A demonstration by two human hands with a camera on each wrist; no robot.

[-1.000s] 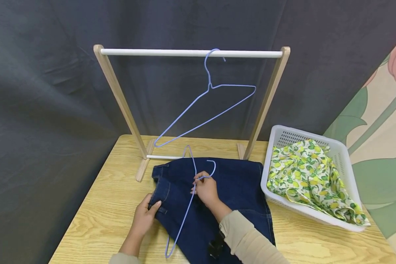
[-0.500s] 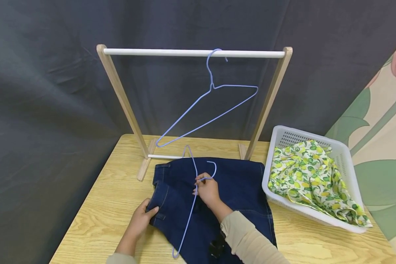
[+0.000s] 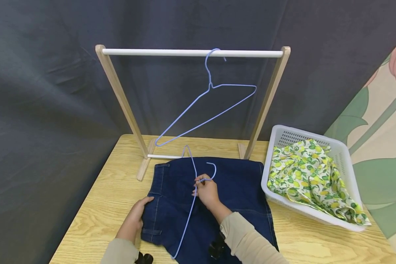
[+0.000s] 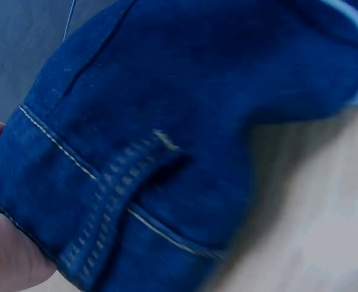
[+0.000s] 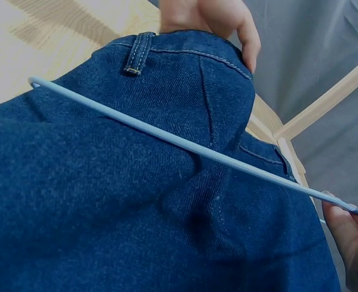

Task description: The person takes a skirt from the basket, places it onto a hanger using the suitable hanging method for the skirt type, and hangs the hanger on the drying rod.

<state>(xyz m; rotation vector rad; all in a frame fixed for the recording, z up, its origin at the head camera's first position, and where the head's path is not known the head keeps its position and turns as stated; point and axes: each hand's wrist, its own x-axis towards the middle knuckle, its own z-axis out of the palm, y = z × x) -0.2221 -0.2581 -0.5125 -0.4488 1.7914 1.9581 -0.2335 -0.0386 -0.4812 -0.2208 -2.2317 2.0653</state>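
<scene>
A dark blue denim garment [image 3: 171,205] with belt loops lies on the table, its waistband toward the left. My left hand [image 3: 135,216] holds this waistband at its edge; in the right wrist view, the left hand's fingers [image 5: 248,45] show along the band. Between thumb and fingertips, my right hand [image 3: 207,190] pinches a light blue wire hanger [image 3: 189,216] just under its hook. The hanger's shoulder wire runs over the denim, while its lower bar is hidden beneath the cloth. In the left wrist view, the denim [image 4: 166,79] looks blurred and lifted at its waistband.
Another blue hanger [image 3: 184,112] hangs from the white rail [image 3: 158,52] of a wooden rack behind the garment. To the right, a light grey plastic basket [image 3: 270,161] holds a lemon-print cloth [image 3: 310,179]. A dark curtain [image 3: 52,91] forms the backdrop.
My left hand has shifted slightly left, and the waistband has moved left and toward me, spreading past the hanger's near end. My right hand stays in place on the hanger.
</scene>
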